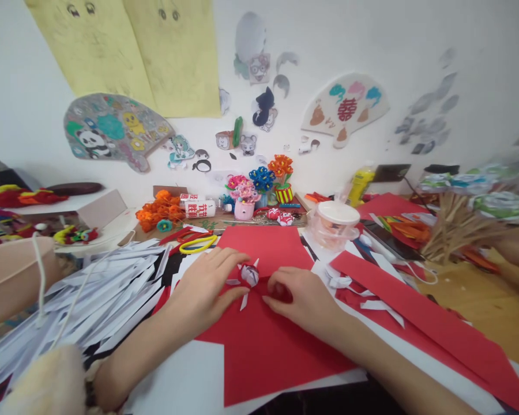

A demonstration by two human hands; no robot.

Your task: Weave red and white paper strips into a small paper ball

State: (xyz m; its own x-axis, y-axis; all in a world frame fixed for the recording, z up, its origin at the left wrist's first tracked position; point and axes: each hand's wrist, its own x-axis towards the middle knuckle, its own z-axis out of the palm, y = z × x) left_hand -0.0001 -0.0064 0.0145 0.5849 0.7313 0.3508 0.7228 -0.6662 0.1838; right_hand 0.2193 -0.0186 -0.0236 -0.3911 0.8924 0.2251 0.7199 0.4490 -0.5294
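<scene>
A small folded-paper ball (249, 276) in red and white sits over the red paper sheets, with pointed white strip ends sticking out from it. My left hand (211, 282) has its thumb and forefinger closed around the left side of this ball. Just to the right, my right hand (300, 297) is curled, thumb and fingertips pinched at a dark red paper strip (263, 286) that runs to the ball. Its fingertips are partly hidden. Under both hands lies a large red paper sheet (259, 351).
Many white paper strips (108, 288) are heaped at left, by yellow-handled scissors (198, 244). Long red paper (415, 317) and loose folded pieces lie at right. Behind stand a lidded plastic tub (335, 222), pipe-cleaner flower pots (244, 202) and two finished red-white paper balls (280, 216).
</scene>
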